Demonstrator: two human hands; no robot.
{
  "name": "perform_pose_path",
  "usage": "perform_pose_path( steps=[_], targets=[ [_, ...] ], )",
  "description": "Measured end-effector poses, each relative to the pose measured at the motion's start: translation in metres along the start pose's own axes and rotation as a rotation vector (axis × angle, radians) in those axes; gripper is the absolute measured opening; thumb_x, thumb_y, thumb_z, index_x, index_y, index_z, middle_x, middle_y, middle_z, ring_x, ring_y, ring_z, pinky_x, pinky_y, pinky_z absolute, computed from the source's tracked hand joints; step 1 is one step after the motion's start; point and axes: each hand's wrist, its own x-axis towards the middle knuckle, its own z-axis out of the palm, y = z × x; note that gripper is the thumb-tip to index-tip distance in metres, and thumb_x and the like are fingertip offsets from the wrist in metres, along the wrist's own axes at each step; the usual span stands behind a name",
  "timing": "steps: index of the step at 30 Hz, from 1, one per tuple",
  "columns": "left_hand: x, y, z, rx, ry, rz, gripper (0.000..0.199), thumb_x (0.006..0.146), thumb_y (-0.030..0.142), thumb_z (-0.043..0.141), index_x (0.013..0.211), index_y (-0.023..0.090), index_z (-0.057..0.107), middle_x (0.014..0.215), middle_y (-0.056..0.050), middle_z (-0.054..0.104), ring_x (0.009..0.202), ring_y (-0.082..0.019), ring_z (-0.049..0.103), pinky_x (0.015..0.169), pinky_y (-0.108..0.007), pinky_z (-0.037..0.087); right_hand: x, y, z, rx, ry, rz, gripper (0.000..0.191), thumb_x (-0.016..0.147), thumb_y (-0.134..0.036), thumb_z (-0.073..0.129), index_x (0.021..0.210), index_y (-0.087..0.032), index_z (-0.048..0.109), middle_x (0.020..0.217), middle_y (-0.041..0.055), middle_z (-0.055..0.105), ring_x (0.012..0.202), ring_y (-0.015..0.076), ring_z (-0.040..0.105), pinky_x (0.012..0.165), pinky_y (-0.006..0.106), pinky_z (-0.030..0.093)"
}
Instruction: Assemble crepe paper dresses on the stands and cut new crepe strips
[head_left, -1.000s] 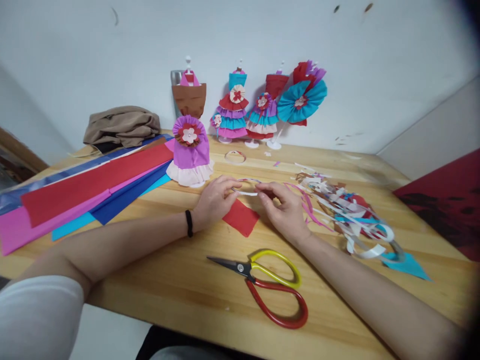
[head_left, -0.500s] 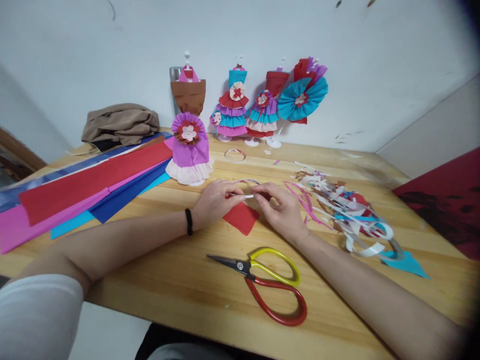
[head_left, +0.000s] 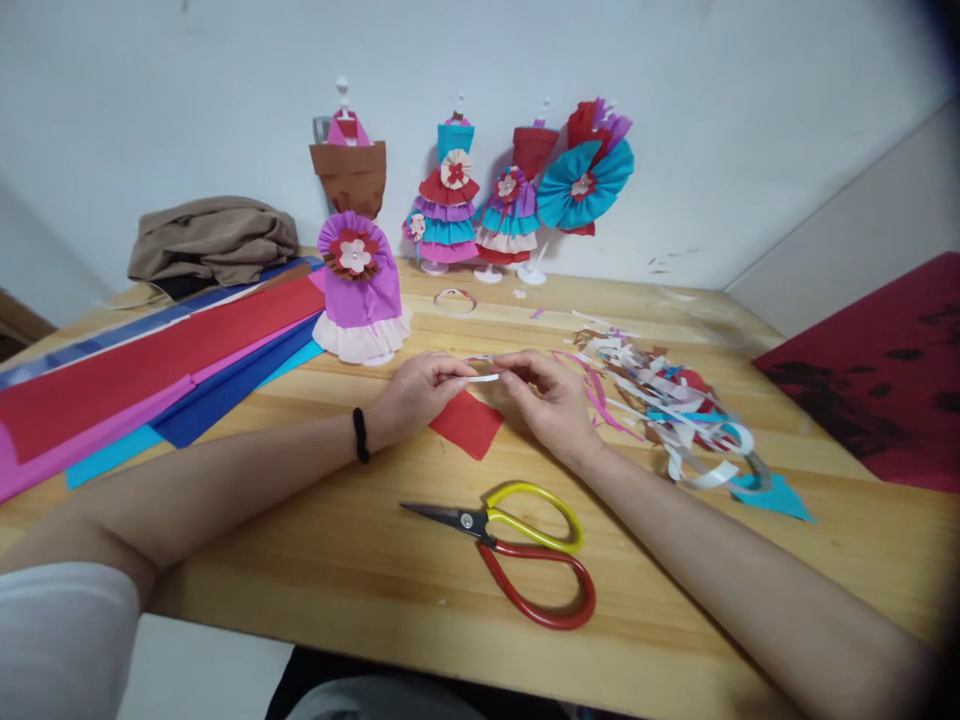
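One white strip (head_left: 484,378) | long axis left-right, nearly level | left grip (head_left: 418,396), right grip (head_left: 553,402): both pinched closed on it

One head-worn view — forward and down, over both hands (head_left: 416,395) (head_left: 553,405)

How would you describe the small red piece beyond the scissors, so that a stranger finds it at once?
On the wooden table, find the scissors with yellow and red handles. Just beyond them, near the left hand and right hand, lies the red piece. Unlike the long red sheet at the left, it is small and roughly square.
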Motion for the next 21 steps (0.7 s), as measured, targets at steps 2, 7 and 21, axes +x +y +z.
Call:
perform_pose_path(
  steps=[2, 7, 21],
  targets=[
    [0.0004, 0.0007, -0.0001, -0.014, -0.011, -0.02, 0.019, 0.083, 0.012, 0.059, 0.089, 0.017, 0.077, 0.084, -0.005, 0.073, 0.078, -0.015, 0.064, 0.072, -0.026, 0.049, 0.0001, 0.0005, -0.0002, 0.007, 0.013, 0.005, 0.015, 0.084, -0.029, 0.059, 0.09, -0.022, 0.07, 0.085, 0.0045, 0.075, 0.072, 0.0179, 0.067, 0.068, 0.032, 0.054],
    [0.0001, 0.005, -0.0005, -0.045, -0.033, -0.086, 0.018, 0.083, 0.018, 0.061, 0.09, 0.017, 0.077, 0.086, -0.005, 0.074, 0.074, -0.014, 0.063, 0.067, -0.024, 0.048, 0.0011, -0.0021, -0.0011, 0.006, 0.015, -0.007, 0.015, 0.084, -0.028, 0.059, 0.089, -0.022, 0.071, 0.084, 0.0048, 0.075, 0.072, 0.0182, 0.067, 0.066, 0.032, 0.054],
    [-0.0037, 0.0053, 0.002, -0.037, -0.024, -0.107, 0.013, 0.082, 0.018, 0.065, 0.086, 0.017, 0.077, 0.078, -0.003, 0.071, 0.069, -0.013, 0.059, 0.064, -0.024, 0.046, 0.0002, -0.0077, -0.0025, -0.009, 0.029, -0.087, 0.011, 0.085, -0.026, 0.06, 0.087, -0.022, 0.07, 0.084, 0.0059, 0.076, 0.076, 0.0202, 0.07, 0.069, 0.034, 0.057]
  ],
)
